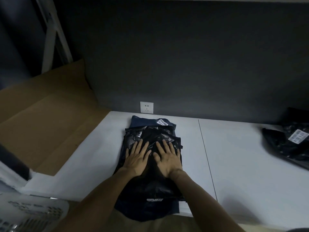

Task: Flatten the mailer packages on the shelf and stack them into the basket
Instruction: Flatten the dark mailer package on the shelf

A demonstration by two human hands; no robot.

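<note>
A pile of black plastic mailer packages (150,186) lies on the white shelf (234,164) in front of me, with a dark blue one (142,121) bearing a white label at the far end. My left hand (136,158) and my right hand (167,158) lie side by side on the top mailer, fingers straight and spread, palms pressing down. More black mailers (291,141) with a white label sit at the right edge of the shelf. The rim of a white slotted basket (33,213) shows at the bottom left.
A flat brown cardboard sheet (46,123) covers the shelf's left part. A white wall socket (146,107) sits on the dark back wall just behind the pile. A white metal shelf post (50,34) rises at the upper left.
</note>
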